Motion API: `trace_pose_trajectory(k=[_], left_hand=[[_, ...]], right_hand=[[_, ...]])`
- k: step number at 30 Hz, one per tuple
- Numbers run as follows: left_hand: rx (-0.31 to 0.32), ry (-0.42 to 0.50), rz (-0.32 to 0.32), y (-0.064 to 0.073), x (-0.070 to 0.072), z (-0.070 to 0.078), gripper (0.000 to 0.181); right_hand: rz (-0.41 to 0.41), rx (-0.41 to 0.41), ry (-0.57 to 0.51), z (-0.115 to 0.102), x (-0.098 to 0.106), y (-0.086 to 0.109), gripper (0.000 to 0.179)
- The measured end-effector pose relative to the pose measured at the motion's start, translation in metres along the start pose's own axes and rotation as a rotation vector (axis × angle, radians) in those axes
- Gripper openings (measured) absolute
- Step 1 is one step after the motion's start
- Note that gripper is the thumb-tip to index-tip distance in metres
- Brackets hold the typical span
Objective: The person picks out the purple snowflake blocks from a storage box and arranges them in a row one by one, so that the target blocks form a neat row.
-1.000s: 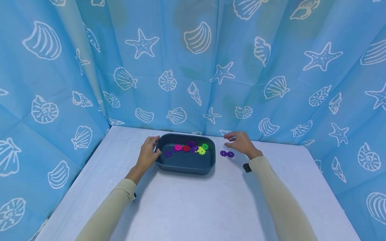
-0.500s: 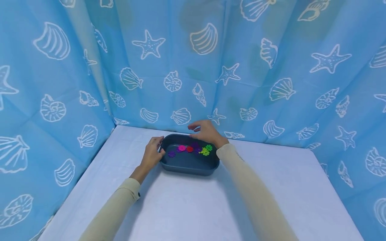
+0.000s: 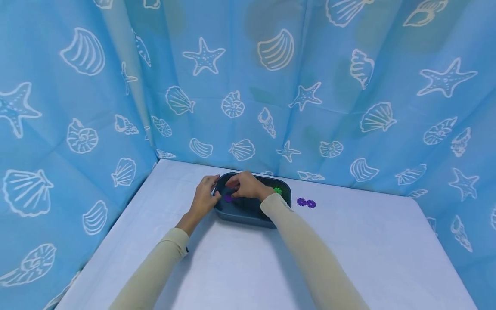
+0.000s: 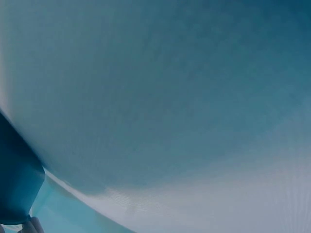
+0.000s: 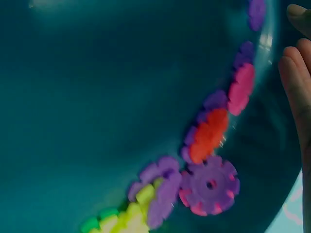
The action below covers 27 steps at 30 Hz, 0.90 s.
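A dark blue-grey plastic basin (image 3: 248,218) stands near the table's back edge. My left hand (image 3: 203,198) holds its left end, fingers at the far rim and thumb at the near side. Over the basin's inside reaches my right hand (image 3: 248,187), thumb and fingers apart with nothing between them. Notched plastic discs lie inside: a purple disc (image 3: 228,198) just below the right fingertips and a green disc (image 3: 277,190) at the right end. The right wrist view also shows a pink disc (image 5: 241,90), a red disc (image 5: 210,136) and yellow discs (image 5: 129,221). My right hand hides these in the head view.
Two joined purple discs (image 3: 302,201) lie on the white table (image 3: 240,267), right of the basin. A blue curtain (image 3: 248,86) with shell and starfish prints hangs behind the table and along both sides.
My right hand has moved left from beside the joined purple discs, across the basin's right end, to above its left half. The left hand stays at the basin's left end.
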<state>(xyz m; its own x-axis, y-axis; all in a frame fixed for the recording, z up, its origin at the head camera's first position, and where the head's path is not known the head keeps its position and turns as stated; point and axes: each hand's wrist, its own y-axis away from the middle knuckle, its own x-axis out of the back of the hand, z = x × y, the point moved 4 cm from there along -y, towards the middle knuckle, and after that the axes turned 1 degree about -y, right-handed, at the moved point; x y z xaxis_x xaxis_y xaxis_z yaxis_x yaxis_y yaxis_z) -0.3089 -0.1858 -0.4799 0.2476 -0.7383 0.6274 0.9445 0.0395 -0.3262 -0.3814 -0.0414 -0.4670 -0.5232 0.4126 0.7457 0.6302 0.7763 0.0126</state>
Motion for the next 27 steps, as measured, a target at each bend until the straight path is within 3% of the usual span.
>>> trace_pose_trajectory(k=[12, 27], left_hand=[[-0.057, 0.029, 0.018, -0.001, 0.001, -0.001, 0.055], [-0.010, -0.009, 0.007, 0.000, 0.000, -0.001, 0.054]], right_hand=[[-0.040, -0.006, 0.085, 0.009, -0.021, -0.013, 0.039], [-0.075, 0.005, 0.121, 0.007, -0.025, -0.014, 0.038]])
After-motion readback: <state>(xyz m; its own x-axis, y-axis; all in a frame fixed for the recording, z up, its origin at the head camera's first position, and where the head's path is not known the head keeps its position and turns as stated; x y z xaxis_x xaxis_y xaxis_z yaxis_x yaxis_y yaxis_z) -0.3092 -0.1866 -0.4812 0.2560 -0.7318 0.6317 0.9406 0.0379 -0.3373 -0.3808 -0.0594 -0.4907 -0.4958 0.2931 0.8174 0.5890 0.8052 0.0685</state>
